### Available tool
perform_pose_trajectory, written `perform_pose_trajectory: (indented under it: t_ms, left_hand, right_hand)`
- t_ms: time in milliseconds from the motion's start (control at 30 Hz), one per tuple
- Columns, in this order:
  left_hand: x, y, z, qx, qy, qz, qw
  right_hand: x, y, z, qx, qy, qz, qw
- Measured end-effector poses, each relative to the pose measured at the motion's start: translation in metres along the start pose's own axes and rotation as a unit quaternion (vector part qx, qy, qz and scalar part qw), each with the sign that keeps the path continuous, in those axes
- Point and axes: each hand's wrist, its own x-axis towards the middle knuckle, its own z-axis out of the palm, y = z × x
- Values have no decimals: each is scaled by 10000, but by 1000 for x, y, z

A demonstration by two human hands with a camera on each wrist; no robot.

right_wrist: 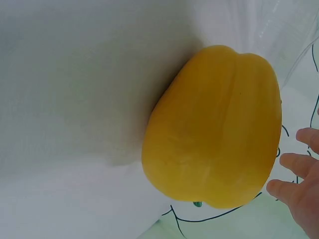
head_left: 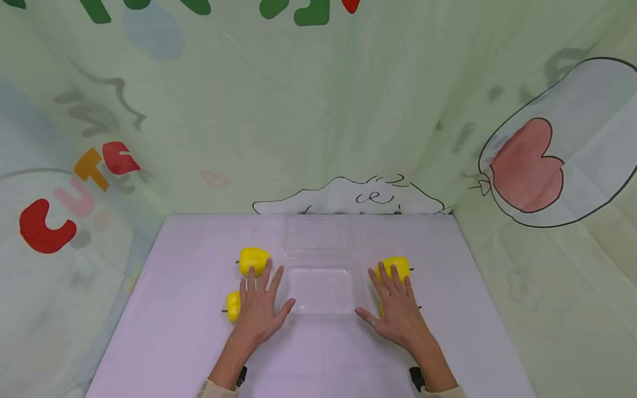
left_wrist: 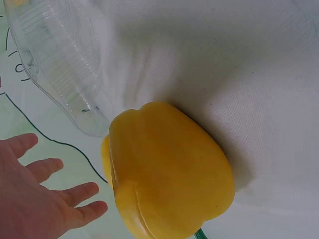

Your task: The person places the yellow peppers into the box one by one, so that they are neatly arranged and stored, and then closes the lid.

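Observation:
My left hand (head_left: 260, 310) is spread flat with straight fingers above the left side of the table. By it lie two yellow bell peppers: a far one (head_left: 254, 261) near the fingertips and a near one (head_left: 233, 307) partly hidden by the hand. My right hand (head_left: 398, 312) is spread likewise on the right, over a far yellow pepper (head_left: 398, 265) and a near one mostly covered by the hand. Both wrist views show a yellow pepper (left_wrist: 169, 169) (right_wrist: 214, 129) large, with fingers extended beside it. Between the hands stands a clear plastic container (head_left: 320, 290) with its lid raised behind.
The container's clear lid (head_left: 319, 236) lies folded back toward the rear edge of the white-covered table (head_left: 318, 354). Printed cloth curtains (head_left: 298, 121) enclose the back and both sides, meeting the table's edges.

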Motion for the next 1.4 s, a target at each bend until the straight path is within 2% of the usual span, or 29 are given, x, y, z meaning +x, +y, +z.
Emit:
perform_pose_trajectory:
  t_ms: [267,433,867,1033,1400]
  left_hand:
    - [1,-1,-1,62,67,36,10000]
    - [3,-1,-1,-24,0,4,10000]
    - [5,0,2,-358,-240,0,9991]
    - [6,0,3,-700,-502,-110,9962]
    - [6,3,2,-1493,-945,-300,9838]
  right_hand:
    - [0,3,-4,168,-74,73,9998]
    - [-3,5,-4,152,9,55,9999]
    - [-13,20,-10,149,-230,348,9990]
    - [-18,26,-11,137,-259,387,9988]
    - [-26,36,-9,139,-337,466,9982]
